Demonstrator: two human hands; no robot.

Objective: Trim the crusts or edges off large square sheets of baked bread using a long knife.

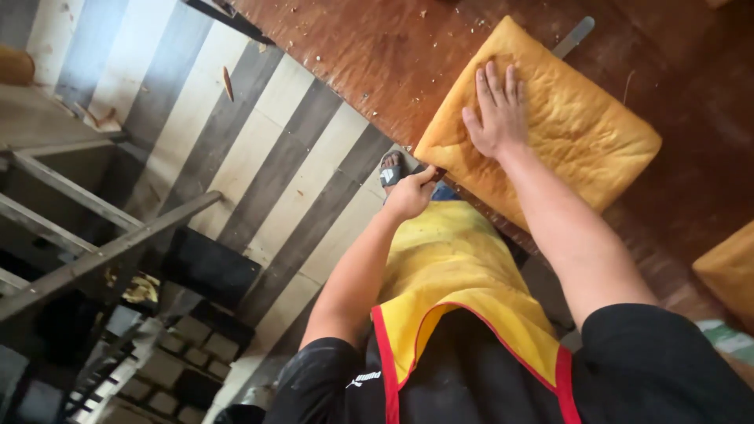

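The right hand [496,114] lies flat, fingers spread and unclenched, pressing on the top crust of a big rectangular loaf [550,129]. The loaf sits on a dark wooden table [377,47], directly under that palm and reaching well beyond the fingertips toward the far side.

The left hand [411,192] is closed around a dark knife handle [430,170] at the near corner of the loaf, just below and to the left of the right hand. The blade runs under or through the loaf; its pale tip [573,37] comes out at the far edge, beyond the right hand's fingers. How deep it sits in the bread cannot be told.

Crumbs [314,43] are scattered over the table to the left of both hands. A second loaf [730,271] shows at the picture's edge, well to the right of the right forearm. Below the left hand hangs a yellow apron [452,275] with red trim, and just left of that hand a sandalled foot [391,169] stands on the striped floor [259,157].
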